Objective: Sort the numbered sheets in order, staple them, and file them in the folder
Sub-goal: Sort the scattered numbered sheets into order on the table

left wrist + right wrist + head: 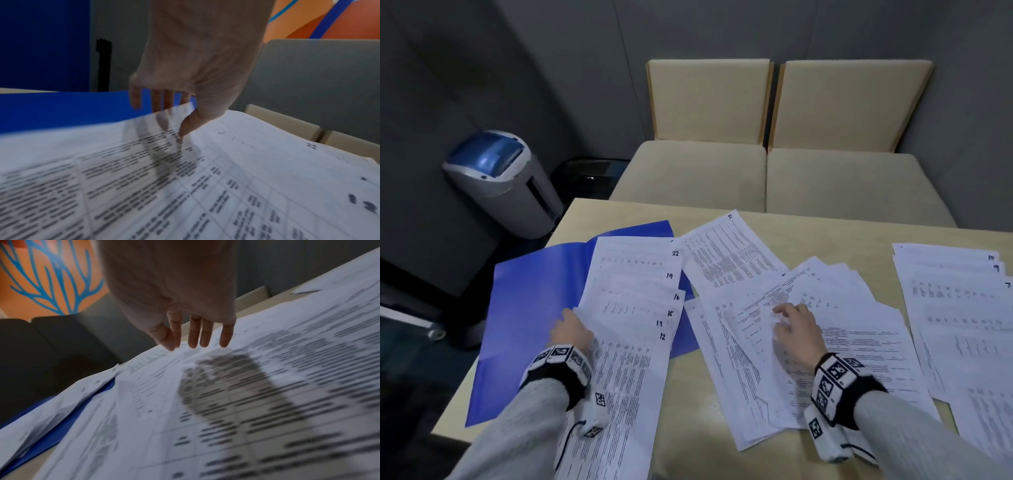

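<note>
My left hand (571, 330) pinches the fanned sheets (635, 298) over the folder (524, 308) at nine o'clock; my right hand (796, 334), fingers seemingly loose, rests on the unsorted pile (825, 329). A tug could scatter the order.

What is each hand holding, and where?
The left hand pinches the fanned numbered sheets at their left edge. The right hand holds nothing; its fingers hover over the loose sheets.
</note>
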Motion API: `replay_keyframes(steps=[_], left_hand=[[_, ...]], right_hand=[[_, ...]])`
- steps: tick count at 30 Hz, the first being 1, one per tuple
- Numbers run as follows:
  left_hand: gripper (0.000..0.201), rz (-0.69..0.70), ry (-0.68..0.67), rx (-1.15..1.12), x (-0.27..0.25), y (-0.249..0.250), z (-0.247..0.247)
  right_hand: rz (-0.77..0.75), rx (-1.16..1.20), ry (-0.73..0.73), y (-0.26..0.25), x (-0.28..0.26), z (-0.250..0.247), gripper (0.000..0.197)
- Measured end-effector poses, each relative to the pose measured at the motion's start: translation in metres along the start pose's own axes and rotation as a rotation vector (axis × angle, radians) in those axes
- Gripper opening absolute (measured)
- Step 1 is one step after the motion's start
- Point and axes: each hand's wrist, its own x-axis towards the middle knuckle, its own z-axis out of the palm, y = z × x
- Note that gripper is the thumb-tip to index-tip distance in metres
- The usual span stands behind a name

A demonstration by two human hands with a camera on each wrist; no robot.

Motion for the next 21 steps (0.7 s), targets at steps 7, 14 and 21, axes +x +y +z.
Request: replay_keyframes(steps=[7,14,21], left_hand=[[0.056,0.634,0.330,0.087,-0.060,0.099,0.026],[0.049,1.248,-0.193,0.163,-0.172,0.217,0.112],[0.103,1.148,-0.276,0.610,-0.180,0.253,0.149]], right_hand=[[0.351,-0.091,0.202,0.065,-0.016,-0.049,0.033],[0.626,-0.004,0.285,0.111,-0.051,-0.070,0.046],[0.552,0.393,0.358,0.140,-0.064,-0.082,0.041]])
